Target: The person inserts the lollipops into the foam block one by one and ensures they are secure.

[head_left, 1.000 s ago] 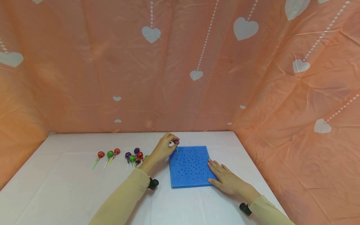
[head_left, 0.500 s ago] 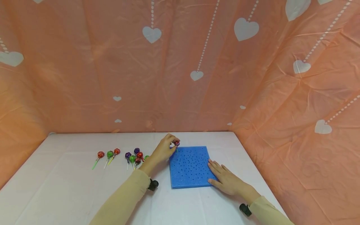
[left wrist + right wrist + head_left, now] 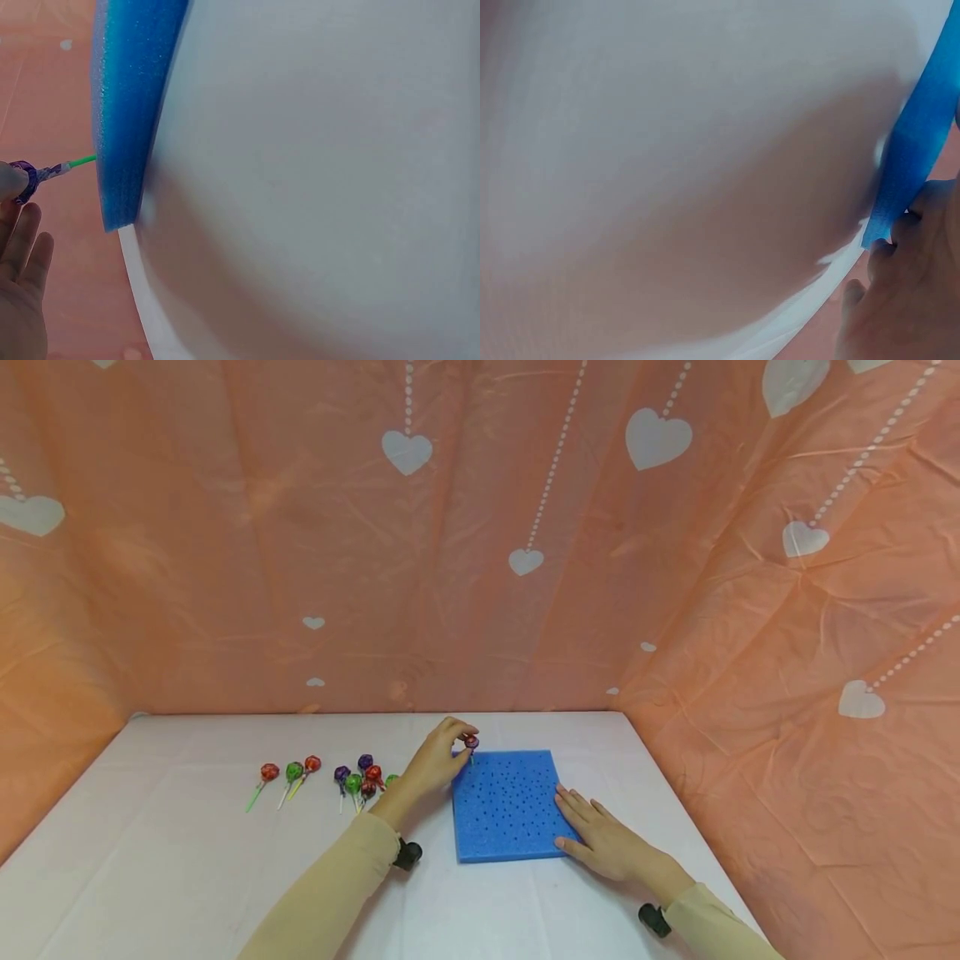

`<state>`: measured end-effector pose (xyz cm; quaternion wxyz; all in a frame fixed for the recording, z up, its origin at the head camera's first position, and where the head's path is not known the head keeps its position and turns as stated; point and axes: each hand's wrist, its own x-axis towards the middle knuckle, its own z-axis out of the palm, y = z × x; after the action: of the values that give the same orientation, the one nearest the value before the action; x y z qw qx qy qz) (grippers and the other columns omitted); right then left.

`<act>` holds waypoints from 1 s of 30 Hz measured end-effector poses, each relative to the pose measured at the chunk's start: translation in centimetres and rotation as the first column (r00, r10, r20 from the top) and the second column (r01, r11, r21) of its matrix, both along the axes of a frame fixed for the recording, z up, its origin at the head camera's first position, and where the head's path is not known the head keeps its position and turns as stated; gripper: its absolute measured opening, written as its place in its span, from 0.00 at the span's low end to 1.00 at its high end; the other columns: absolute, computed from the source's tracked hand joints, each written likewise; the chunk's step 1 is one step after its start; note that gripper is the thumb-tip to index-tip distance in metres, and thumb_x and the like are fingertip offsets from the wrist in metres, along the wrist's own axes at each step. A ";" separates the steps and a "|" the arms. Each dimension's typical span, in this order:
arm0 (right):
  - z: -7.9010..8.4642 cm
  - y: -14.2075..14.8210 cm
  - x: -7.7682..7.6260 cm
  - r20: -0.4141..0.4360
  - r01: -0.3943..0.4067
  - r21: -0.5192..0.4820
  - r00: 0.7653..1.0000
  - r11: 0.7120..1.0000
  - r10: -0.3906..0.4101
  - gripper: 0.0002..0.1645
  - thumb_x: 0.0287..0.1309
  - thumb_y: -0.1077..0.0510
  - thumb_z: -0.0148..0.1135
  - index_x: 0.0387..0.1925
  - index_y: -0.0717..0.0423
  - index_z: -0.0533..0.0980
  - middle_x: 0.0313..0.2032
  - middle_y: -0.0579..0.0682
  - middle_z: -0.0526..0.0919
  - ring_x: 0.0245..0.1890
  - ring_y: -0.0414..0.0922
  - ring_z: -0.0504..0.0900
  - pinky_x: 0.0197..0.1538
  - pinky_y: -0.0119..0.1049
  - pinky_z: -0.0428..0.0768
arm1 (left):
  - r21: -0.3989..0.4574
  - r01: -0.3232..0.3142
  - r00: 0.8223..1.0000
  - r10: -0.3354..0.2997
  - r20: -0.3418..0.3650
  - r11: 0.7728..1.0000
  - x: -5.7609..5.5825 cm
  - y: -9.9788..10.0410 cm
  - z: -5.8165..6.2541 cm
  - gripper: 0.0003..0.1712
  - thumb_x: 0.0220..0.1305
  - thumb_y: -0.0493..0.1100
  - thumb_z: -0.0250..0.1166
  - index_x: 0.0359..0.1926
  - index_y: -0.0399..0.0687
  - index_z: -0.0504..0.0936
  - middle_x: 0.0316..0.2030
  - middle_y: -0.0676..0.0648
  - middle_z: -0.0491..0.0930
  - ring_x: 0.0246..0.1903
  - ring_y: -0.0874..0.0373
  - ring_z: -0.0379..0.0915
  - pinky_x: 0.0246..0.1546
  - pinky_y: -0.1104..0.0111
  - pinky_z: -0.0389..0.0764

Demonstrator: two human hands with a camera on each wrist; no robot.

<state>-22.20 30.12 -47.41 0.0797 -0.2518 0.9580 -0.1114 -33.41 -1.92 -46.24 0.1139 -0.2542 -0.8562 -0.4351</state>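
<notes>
My left hand (image 3: 438, 758) pinches a lollipop (image 3: 472, 742) by its wrapped head over the far left corner of a blue foam block (image 3: 502, 847). In the left wrist view the lollipop (image 3: 46, 173) has a purple wrapper and a green stick, whose end meets the block's top face. Thumb and fingertips hold the candy; the other fingers are loosely extended. My right hand (image 3: 611, 842) lies flat with straight fingers on the block's right side. Many small dark holes dot the top of the block. In the right wrist view, fingers (image 3: 907, 229) press against the block's edge (image 3: 915, 150).
Several lollipops (image 3: 367, 774) in purple, green and red wrappers lie in a cluster left of the block, partly behind the left forearm. Farther left lie a red lollipop (image 3: 269, 772) and a green one (image 3: 293, 771) beside another red. An orange curtain (image 3: 300, 527) stands behind the white table (image 3: 150, 860).
Almost nothing differs. The left hand stays at the foam's far left corner with the lollipop, and the right hand keeps its place on the block.
</notes>
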 end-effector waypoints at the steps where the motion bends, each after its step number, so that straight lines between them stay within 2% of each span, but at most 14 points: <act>1: 0.0 0.0 0.0 0.000 0.000 0.000 1.000 1.000 0.000 0.49 0.78 0.33 0.43 0.81 0.62 0.50 0.82 0.58 0.47 0.81 0.59 0.47 0.79 0.61 0.49 | 0.002 -0.004 1.000 0.004 -0.007 1.000 0.0 0.0 0.0 0.19 0.66 0.29 0.67 0.57 0.37 0.83 0.52 0.41 0.79 0.55 0.45 0.79 0.62 0.52 0.78; 6: 0.0 -0.1 0.0 0.003 0.005 0.002 1.000 1.000 -0.005 0.49 0.78 0.33 0.43 0.81 0.62 0.50 0.82 0.57 0.47 0.81 0.59 0.47 0.79 0.61 0.48 | 0.007 -0.014 1.000 0.014 -0.006 1.000 0.0 -0.2 0.0 0.19 0.66 0.30 0.68 0.58 0.38 0.82 0.54 0.40 0.79 0.57 0.44 0.78 0.64 0.51 0.77; 15: 0.1 -0.1 0.1 0.004 0.009 -0.001 1.000 1.000 -0.009 0.48 0.78 0.33 0.44 0.81 0.62 0.50 0.82 0.58 0.47 0.81 0.59 0.47 0.79 0.60 0.48 | 0.020 -0.041 0.999 0.041 -0.018 0.999 0.5 -1.4 0.6 0.20 0.68 0.32 0.67 0.60 0.40 0.81 0.57 0.41 0.78 0.57 0.43 0.77 0.60 0.50 0.79; 19: 0.1 -0.2 0.1 -0.002 0.003 -0.008 1.000 1.000 -0.003 0.48 0.78 0.34 0.44 0.81 0.63 0.51 0.82 0.58 0.48 0.81 0.60 0.48 0.79 0.61 0.49 | 0.063 -0.048 0.998 0.050 -0.037 0.997 0.6 -2.6 0.9 0.20 0.69 0.32 0.66 0.60 0.39 0.81 0.57 0.40 0.78 0.56 0.43 0.77 0.58 0.50 0.80; 26: 0.2 -0.1 0.1 0.009 -0.001 -0.003 1.000 1.000 0.001 0.48 0.78 0.33 0.44 0.81 0.63 0.50 0.82 0.58 0.47 0.81 0.60 0.47 0.79 0.61 0.49 | 0.134 -0.066 0.987 0.085 -0.139 0.989 0.6 -5.3 1.1 0.19 0.66 0.29 0.67 0.58 0.35 0.81 0.52 0.38 0.80 0.50 0.43 0.80 0.49 0.48 0.82; 30: 0.3 -0.2 0.1 0.010 0.002 -0.005 1.000 1.000 -0.001 0.48 0.78 0.33 0.44 0.81 0.62 0.50 0.82 0.58 0.47 0.81 0.59 0.47 0.79 0.61 0.48 | 0.157 -0.087 0.985 0.108 -0.132 0.984 0.8 -7.2 1.1 0.19 0.67 0.29 0.66 0.59 0.35 0.81 0.55 0.37 0.79 0.50 0.42 0.79 0.48 0.47 0.81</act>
<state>-22.13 29.97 -47.13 0.0836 -0.2508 0.9575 -0.1152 -32.60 -9.10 -45.09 0.2136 -0.2325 -0.8223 -0.4734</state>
